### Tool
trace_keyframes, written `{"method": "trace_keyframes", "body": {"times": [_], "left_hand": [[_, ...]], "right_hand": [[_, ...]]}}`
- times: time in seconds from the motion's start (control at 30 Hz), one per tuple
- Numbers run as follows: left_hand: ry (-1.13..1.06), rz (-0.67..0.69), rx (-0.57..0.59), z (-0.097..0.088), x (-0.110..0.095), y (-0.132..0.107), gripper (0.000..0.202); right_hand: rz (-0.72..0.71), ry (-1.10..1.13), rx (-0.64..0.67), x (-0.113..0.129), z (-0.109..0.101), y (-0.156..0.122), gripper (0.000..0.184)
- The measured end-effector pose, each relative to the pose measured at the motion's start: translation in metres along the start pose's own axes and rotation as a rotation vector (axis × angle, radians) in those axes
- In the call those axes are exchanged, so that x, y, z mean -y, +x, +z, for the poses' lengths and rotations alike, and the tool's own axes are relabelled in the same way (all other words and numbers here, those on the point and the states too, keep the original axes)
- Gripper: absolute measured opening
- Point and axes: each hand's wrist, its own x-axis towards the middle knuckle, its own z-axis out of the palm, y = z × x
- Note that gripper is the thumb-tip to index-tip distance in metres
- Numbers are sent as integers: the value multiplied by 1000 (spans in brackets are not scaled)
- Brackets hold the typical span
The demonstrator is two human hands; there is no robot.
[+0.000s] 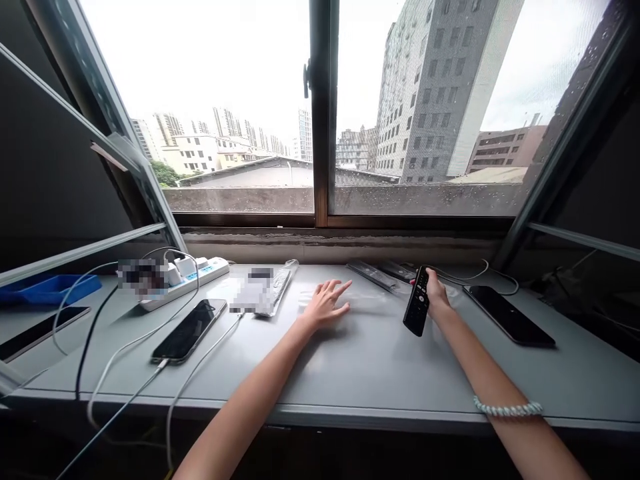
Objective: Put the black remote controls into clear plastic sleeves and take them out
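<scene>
My right hand (438, 293) grips a black remote control (417, 300), its buttons facing me and its lower end tilted down above the grey table (360, 373). Fingers spread, my left hand (327, 303) rests over a clear plastic bag (367, 301) on the tabletop and holds nothing I can see. Behind the hands lie dark remotes in clear wrapping (375, 275), partly overlapping. Left of my left hand is a white remote in a clear bag (275, 290), partly blurred out.
A plugged-in phone (190, 331) lies at the left, near a white power strip (200, 277) and loose cables. Farther left are a blue tray (75, 288) and a dark tablet (45, 330). Another dark phone (510, 317) lies at the right. Metal shelf posts (155, 193) flank the window.
</scene>
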Motion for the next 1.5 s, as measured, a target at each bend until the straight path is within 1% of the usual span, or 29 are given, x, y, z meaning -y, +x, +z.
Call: {"method": "trace_keyframes", "body": {"times": [0.1, 0.23, 0.33, 0.47, 0.6, 0.7, 0.77, 0.83, 0.9, 0.93, 1.03, 1.07, 1.17, 1.23, 1.33, 1.5], "left_hand": [[1, 36, 36, 3, -4, 0, 42], [-2, 58, 65, 5, -7, 1, 39], [-5, 44, 34, 5, -7, 2, 31], [14, 28, -14, 3, -7, 2, 17], [62, 2, -56, 1, -8, 3, 10], [90, -28, -73, -1, -9, 4, 13], [99, -44, -87, -2, -9, 4, 16], [95, -44, -91, -2, -9, 4, 14], [83, -29, -87, -2, -9, 4, 14], [76, -16, -85, -2, -9, 4, 17], [86, 40, -81, -1, -9, 4, 33], [103, 57, -77, -1, -9, 5, 35], [168, 72, -83, -1, -7, 6, 28], [193, 55, -125, -3, -5, 7, 31], [213, 10, -239, -9, -2, 7, 37], [248, -71, -458, -20, -1, 5, 46]], "right_hand": [[-8, -29, 24, 0, 0, -1, 33], [0, -10, 76, -1, 0, 0, 34], [23, 12, 102, -6, -1, 3, 29], [52, 69, 56, -13, 0, 10, 15], [31, 94, 90, -19, 1, 16, 11], [13, 91, 101, -20, 0, 18, 12], [-1, 84, 121, -20, 0, 18, 16], [-8, 79, 148, -19, 0, 19, 20], [2, 98, 162, -17, 0, 19, 19], [13, 117, 159, -17, 0, 18, 17], [45, 166, 140, -14, 0, 18, 13], [49, 168, 135, -14, 1, 18, 14], [28, 160, 131, -13, 3, 18, 21], [-17, 144, 153, -12, 4, 16, 25], [-58, 97, 212, -9, 6, 12, 31], [-11, 66, 299, -2, 7, -2, 30]]}}
